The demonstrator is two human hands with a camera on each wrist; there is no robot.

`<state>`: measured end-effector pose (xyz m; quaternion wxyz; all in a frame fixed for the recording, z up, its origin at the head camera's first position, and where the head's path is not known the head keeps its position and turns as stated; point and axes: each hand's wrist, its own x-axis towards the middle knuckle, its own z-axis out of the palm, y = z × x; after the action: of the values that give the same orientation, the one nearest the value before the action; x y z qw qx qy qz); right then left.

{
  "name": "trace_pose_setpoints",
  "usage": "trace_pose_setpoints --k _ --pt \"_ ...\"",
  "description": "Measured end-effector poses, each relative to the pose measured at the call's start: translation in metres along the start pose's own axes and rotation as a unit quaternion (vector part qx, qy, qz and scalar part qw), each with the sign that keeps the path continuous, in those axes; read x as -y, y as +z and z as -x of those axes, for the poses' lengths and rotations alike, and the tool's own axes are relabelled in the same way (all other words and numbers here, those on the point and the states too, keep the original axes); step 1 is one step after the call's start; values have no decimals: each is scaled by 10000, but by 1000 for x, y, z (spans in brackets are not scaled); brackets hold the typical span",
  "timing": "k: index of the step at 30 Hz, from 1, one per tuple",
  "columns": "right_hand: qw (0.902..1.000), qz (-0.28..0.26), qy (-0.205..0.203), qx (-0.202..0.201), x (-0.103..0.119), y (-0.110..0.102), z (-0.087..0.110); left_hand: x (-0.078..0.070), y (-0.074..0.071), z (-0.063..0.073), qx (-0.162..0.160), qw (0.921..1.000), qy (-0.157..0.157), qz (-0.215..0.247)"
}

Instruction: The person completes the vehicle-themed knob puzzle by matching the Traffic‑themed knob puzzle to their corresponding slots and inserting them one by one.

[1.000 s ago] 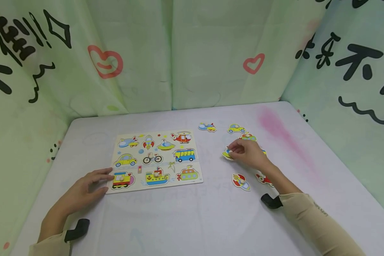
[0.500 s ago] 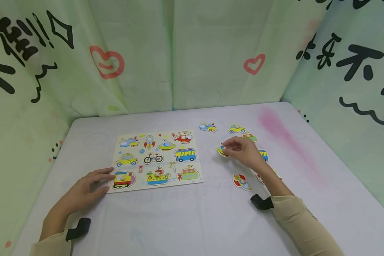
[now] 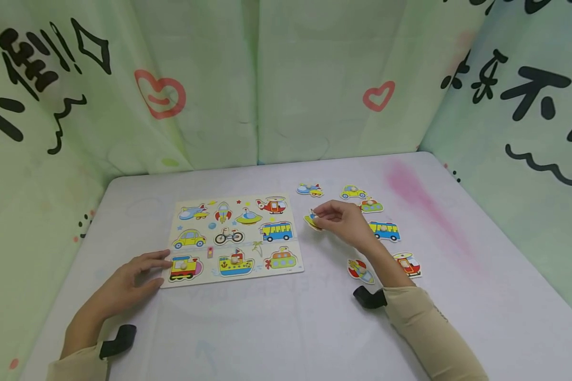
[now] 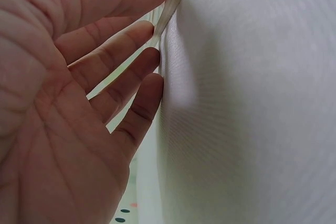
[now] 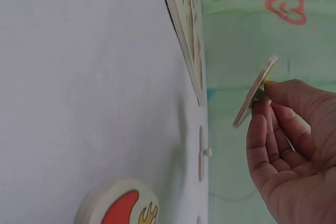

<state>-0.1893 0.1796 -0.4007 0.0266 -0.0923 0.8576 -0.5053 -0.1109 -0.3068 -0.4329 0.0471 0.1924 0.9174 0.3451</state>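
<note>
My right hand (image 3: 345,225) pinches a flying saucer puzzle piece (image 3: 311,219) between thumb and fingertips, just right of the puzzle board (image 3: 209,271). In the right wrist view this thin wooden piece (image 5: 255,93) is tilted and clear of the table. The board shows pictures of vehicles, among them a flying saucer picture (image 3: 249,216) in the top row. A train piece (image 3: 183,268) and a ship piece (image 3: 235,264), both with knobs, lie in its bottom row. My left hand (image 3: 119,283) touches the board's left edge with thumb and extended fingers.
Loose pieces lie right of the board: a plane (image 3: 310,189), a car (image 3: 352,192), a submarine (image 3: 372,205), a bus (image 3: 385,230), a helicopter (image 3: 408,264) and a rocket (image 3: 360,271). A green curtain (image 3: 286,106) hangs behind the white table (image 3: 248,333).
My right hand has picked up the flying saucer piece from among the loose ones and carried it left toward the board, uncovering the bus and helicopter. My left hand stays put.
</note>
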Motion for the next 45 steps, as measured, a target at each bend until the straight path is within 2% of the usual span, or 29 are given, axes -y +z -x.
trace_pose_setpoints --k 6,14,27,35,42,45 --pt "9999 -103 5 53 9 14 -7 0 -1 0 10 10000 -11 4" --pt "9997 -182 -37 161 21 32 -16 1 -1 -1 -89 9998 189 51" --pt "9986 -200 -256 427 31 66 -34 -1 -1 -3 -12 9999 164 30" --pt "9974 105 -501 498 36 88 -49 -1 -1 -1 -51 9999 145 -22" --pt "9952 318 -711 598 43 101 -59 4 2 2 -231 9991 365 -20" --pt "9942 464 -734 635 45 105 -64 4 2 1 -201 9992 338 -18"
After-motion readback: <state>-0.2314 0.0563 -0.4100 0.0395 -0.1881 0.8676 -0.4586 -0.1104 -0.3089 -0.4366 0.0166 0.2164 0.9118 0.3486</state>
